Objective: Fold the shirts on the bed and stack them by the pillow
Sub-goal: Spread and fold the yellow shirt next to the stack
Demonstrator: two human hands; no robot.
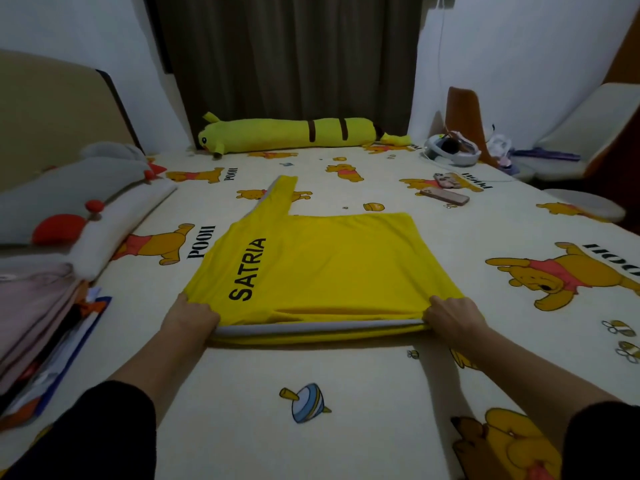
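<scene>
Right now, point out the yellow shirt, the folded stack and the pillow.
yellow shirt (322, 268): head view, middle of its flat body.
folded stack (38, 306): head view, pink top layer at left.
pillow (117, 216): head view, its white near edge.

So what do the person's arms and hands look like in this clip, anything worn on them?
Both hands are bare: no gloves, rings or watch show on the left hand or the right hand. The forearms are uncovered too. Dark black sleeves are pushed up near the elbows on both arms, plain, with no visible markings.
</scene>
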